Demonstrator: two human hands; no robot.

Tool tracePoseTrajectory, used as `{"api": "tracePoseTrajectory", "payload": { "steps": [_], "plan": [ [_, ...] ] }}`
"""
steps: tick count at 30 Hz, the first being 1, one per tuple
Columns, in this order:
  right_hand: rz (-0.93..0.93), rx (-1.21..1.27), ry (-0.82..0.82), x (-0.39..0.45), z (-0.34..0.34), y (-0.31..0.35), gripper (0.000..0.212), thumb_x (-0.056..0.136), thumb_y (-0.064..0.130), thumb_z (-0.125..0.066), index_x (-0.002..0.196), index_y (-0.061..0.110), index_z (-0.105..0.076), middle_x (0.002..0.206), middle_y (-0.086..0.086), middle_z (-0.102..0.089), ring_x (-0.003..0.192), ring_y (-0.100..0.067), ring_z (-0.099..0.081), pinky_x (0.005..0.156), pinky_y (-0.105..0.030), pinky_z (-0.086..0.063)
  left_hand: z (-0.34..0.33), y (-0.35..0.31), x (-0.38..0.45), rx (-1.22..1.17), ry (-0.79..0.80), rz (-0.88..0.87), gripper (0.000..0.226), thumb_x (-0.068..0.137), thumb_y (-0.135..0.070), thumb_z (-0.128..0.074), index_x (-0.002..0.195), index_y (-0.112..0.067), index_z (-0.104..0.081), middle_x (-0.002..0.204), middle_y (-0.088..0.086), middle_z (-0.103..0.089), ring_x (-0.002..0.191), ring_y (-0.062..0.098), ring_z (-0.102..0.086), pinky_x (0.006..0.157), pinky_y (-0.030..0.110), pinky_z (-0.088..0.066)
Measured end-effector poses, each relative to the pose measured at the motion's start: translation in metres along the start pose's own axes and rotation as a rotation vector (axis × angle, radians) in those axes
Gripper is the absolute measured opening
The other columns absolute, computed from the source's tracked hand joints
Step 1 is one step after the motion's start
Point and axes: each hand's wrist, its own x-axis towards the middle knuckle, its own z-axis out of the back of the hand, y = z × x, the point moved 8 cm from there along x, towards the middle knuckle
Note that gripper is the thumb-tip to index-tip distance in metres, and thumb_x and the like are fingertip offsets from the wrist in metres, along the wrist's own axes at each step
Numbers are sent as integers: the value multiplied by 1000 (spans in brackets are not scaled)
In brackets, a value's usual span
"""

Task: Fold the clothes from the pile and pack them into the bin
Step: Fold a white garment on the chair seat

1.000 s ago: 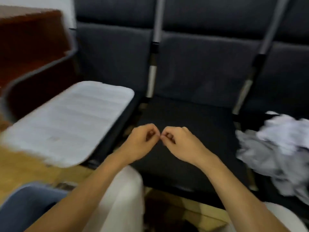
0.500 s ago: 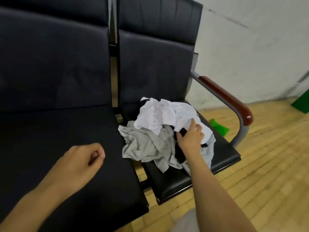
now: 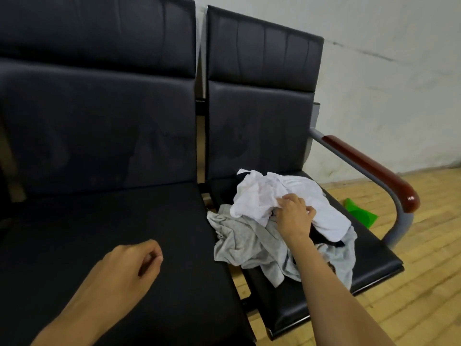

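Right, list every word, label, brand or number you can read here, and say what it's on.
None: no readable text anywhere in this view.
White garment, gripped by the right hand: no print or tag showing.
Grey garment: none.
Black seats, green object: unmarked.

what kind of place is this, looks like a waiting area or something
Probably a waiting room or lobby: linked black padded seats in a row, a wood-capped metal armrest, wooden floor. A clothes pile lies on one seat.
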Motion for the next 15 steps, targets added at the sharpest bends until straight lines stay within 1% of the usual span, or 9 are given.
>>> {"api": "tracePoseTrajectory", "payload": {
  "steps": [3,5,6,7,9,10,12,13,15],
  "plan": [
    [-34,259,-127,-3,42,21,25,97,13,-46,107,15,-69,99,-6,-70,95,-26,-63,84,-37,-39,7,0,-3,-80,-61,3,15,94,-31,-60,82,-38,-59,77,-26,-63,64,0,-62,54,23,-52],
    [104,618,-148,-11,88,64,25,98,8,-44,101,13,-68,82,-6,-68,79,-16,-64,67,-33,-45,11,-1,-3,-207,-114,-3,13,92,-30,-63,89,-42,-59,83,-26,-62,69,1,-62,62,28,-57],
    [209,797,-155,-23,119,93,26,97,4,-44,92,15,-67,74,-2,-64,71,-7,-59,60,-29,-43,14,-4,-4,-296,-135,-13,22,90,-31,-67,99,-47,-56,90,-29,-60,77,-2,-62,68,30,-57],
    [297,956,-140,-38,144,120,29,98,2,-44,87,18,-65,71,2,-61,66,-2,-54,58,-24,-42,16,-10,-6,-377,-143,-36,42,85,-32,-72,113,-52,-49,98,-30,-58,86,-4,-61,74,30,-57],
    [401,1241,-5,-72,180,165,28,103,5,-43,97,16,-67,80,4,-65,75,-3,-60,66,-21,-49,26,-21,-11,-524,-218,-93,88,72,-30,-84,134,-59,-28,114,-35,-50,103,-7,-56,81,23,-53],
    [418,1360,111,-88,190,183,26,105,10,-42,105,14,-68,88,2,-69,83,-6,-65,71,-23,-53,31,-26,-16,-611,-269,-107,95,69,-24,-88,136,-56,-28,119,-37,-48,107,-12,-54,81,15,-51],
    [435,1495,335,-113,192,206,27,106,18,-42,104,11,-68,82,5,-69,78,-6,-65,67,-22,-53,44,-23,-26,-733,-376,-92,72,71,-13,-85,120,-46,-44,106,-44,-58,99,-24,-54,71,-2,-44],
    [419,1511,373,-119,193,210,29,106,20,-42,93,12,-67,72,8,-65,69,-2,-60,60,-19,-48,52,-21,-31,-728,-409,-81,59,75,-10,-82,112,-43,-49,95,-48,-59,93,-25,-55,66,-4,-42],
    [323,1557,360,-124,188,207,36,103,17,-48,68,16,-57,55,11,-51,53,-1,-45,50,-19,-37,66,-3,-39,-708,-451,-64,42,84,-5,-74,111,-33,-59,90,-40,-65,93,-13,-63,65,1,-45]
  ]
}}
